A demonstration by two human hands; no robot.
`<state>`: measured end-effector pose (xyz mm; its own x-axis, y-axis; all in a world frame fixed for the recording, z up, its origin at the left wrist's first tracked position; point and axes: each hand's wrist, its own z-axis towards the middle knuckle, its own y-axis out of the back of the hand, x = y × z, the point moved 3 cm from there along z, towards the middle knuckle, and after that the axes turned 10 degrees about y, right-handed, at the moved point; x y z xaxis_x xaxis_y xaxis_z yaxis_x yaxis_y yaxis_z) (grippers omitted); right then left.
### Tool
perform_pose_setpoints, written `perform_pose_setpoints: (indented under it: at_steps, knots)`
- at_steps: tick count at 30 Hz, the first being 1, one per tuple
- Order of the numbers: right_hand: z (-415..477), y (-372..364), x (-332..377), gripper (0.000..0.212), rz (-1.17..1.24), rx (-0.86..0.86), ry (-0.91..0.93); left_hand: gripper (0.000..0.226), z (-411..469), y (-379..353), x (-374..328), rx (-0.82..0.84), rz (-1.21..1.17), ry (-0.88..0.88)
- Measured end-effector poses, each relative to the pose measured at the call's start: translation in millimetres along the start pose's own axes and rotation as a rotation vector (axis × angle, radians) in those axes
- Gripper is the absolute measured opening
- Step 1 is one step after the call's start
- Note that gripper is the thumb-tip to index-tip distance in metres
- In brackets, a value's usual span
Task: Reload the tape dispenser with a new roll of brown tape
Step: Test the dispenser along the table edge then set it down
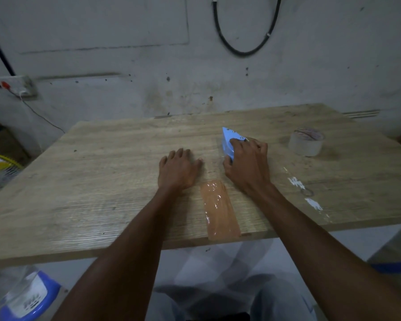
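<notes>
While the left hand (177, 169) lies flat on a wooden table (102, 181), palm down with its fingers loosely spread and gripping nothing, the right hand (248, 164) is wrapped around a light blue tape dispenser (228, 141) resting on the tabletop just beyond it. Fingers curl over the top of the dispenser and the thumb presses its near side; whether a roll sits inside cannot be told, since the hand hides most of the body. A strip of brown tape (219, 210) is stuck to the table between the two forearms, running from near the hands to the near edge of the board, its surface wrinkled and glossy. A pale, nearly clear roll of tape (306, 142) stands on its side well apart to the right, close to the far right of the table. White scuffs of paint (296, 183) mark the wood by the right forearm. A black cable (245, 52) loops down the stained wall behind.
</notes>
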<state>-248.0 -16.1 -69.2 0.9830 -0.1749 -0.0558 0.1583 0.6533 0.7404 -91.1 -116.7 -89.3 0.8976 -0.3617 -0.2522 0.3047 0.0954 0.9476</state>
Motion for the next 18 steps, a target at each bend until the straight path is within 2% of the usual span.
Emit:
perform_pose_setpoints:
  at_steps: [8,13,18]
  knots:
    - [0.1,-1.7,-1.2,0.037,-0.010,0.025,-0.029,0.064,1.0,-1.5,0.6,-0.005,0.016,-0.005]
    - [0.8,3.4,-0.5,0.037,-0.013,-0.023,-0.012,0.064,1.4,-1.1,2.1,-0.013,0.022,-0.021]
    - [2.2,7.6,2.5,0.040,-0.016,0.035,0.009,0.061,-1.9,3.4,1.1,-0.029,0.021,-0.020]
